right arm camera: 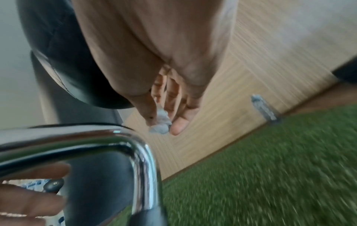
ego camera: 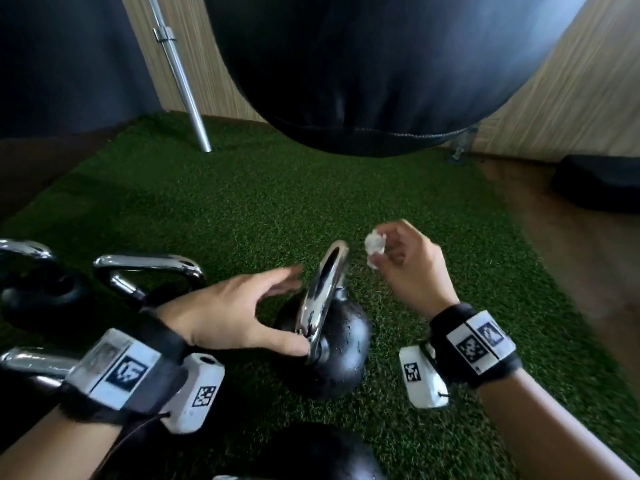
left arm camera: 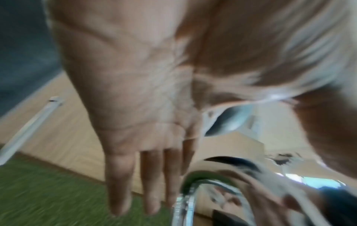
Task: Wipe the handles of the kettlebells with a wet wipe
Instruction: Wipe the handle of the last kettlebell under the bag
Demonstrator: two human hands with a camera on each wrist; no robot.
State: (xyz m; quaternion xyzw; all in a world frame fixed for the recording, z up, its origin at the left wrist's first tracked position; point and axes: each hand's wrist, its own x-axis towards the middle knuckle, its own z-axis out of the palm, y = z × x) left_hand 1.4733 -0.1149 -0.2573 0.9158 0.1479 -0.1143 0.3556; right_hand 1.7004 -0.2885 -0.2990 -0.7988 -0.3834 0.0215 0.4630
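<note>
A black kettlebell (ego camera: 341, 355) with a chrome handle (ego camera: 325, 292) stands on the green turf in the middle. My left hand (ego camera: 270, 306) is spread open at the handle's left side, fingers straight, with the thumb against the handle's near base. The left wrist view shows the same straight fingers (left arm camera: 148, 183) beside the chrome handle (left arm camera: 190, 201). Just right of the handle's top, my right hand (ego camera: 384, 252) pinches a crumpled white wet wipe (ego camera: 375, 245), clear of the metal. In the right wrist view the wet wipe (right arm camera: 161, 122) sits between thumb and fingertips above the handle (right arm camera: 139, 152).
More kettlebells with chrome handles (ego camera: 149, 268) stand at the left, and another black one (ego camera: 311, 455) lies at the bottom edge. A black punching bag (ego camera: 381, 71) hangs over the turf (ego camera: 242, 188). A steel barbell (ego camera: 180, 74) leans at the back left. A black pad (ego camera: 595, 185) lies at the right.
</note>
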